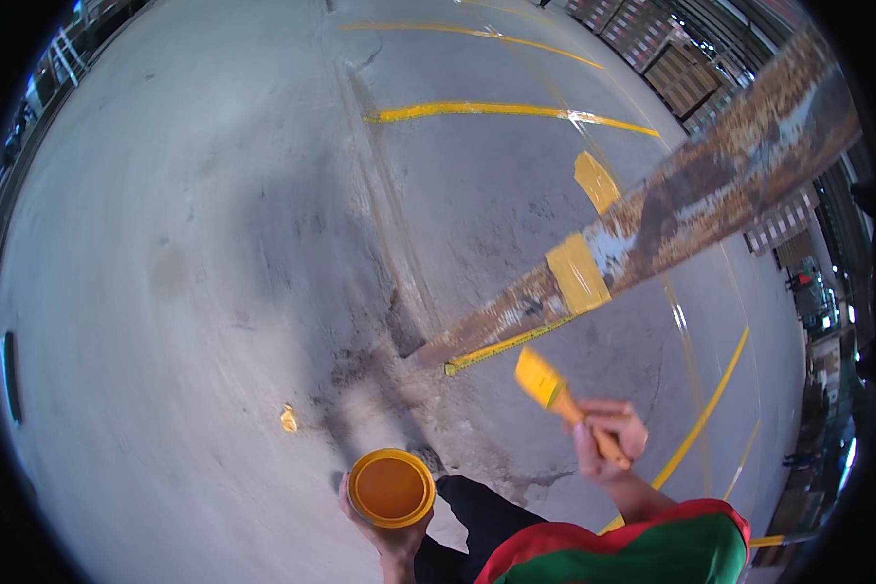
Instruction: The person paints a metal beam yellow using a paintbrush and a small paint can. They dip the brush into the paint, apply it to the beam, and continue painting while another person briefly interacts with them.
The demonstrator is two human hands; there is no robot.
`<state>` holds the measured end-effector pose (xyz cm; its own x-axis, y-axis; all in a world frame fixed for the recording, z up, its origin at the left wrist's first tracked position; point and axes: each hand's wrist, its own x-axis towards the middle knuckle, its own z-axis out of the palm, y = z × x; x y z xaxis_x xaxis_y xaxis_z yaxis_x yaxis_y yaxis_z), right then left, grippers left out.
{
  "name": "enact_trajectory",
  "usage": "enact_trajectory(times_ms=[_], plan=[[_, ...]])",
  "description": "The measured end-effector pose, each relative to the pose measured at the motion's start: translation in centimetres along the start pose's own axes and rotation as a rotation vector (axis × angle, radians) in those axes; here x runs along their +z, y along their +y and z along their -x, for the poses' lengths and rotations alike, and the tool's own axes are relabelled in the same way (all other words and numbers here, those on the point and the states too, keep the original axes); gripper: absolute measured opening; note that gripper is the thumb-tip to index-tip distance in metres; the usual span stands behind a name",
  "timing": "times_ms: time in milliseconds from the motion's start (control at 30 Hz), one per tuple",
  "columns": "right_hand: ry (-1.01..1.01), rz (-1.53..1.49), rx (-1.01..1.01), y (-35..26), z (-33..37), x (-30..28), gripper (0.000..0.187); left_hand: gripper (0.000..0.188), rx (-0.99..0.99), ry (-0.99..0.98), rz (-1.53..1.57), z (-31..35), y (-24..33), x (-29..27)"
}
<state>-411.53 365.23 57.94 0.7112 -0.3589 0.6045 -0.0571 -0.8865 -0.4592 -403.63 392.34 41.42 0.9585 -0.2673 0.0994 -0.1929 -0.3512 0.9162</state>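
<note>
My left hand (384,538) is wrapped round a round tub (356,505) with a yellow rim, held low in front of me. Orange-yellow paint (391,488) shows inside it. In my right hand (613,435) is a paintbrush (557,393), gripped by its wooden handle. Its bristles are coated yellow and point up and left, apart from the tub. Just beyond the brush stands a rusty steel column (711,185) with a band of yellowish tape (579,273) stuck round it. A yellow strip (511,345), marked like a measuring tape, runs along the column's lower edge.
A crumpled yellow scrap (288,419) lies on the concrete floor (185,292) to the left. Yellow lines (477,109) cross the floor ahead, and another yellow line (706,423) runs at the right. Stacked boxes (681,78) stand at the far right.
</note>
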Motion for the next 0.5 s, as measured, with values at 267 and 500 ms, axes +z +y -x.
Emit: enact_trajectory(times_ms=[267, 500], plan=[[0.113, -0.545, 0.179, -11.2, -7.5, 10.2, 0.013, 0.125, 0.156, -0.250, 0.230, -16.9, -1.3, -5.7], [-0.008, -0.425, 0.486, -17.6, -13.9, 16.2, 0.014, 0.126, 0.305, -0.585, 0.301, -29.5, 0.7, -11.6]])
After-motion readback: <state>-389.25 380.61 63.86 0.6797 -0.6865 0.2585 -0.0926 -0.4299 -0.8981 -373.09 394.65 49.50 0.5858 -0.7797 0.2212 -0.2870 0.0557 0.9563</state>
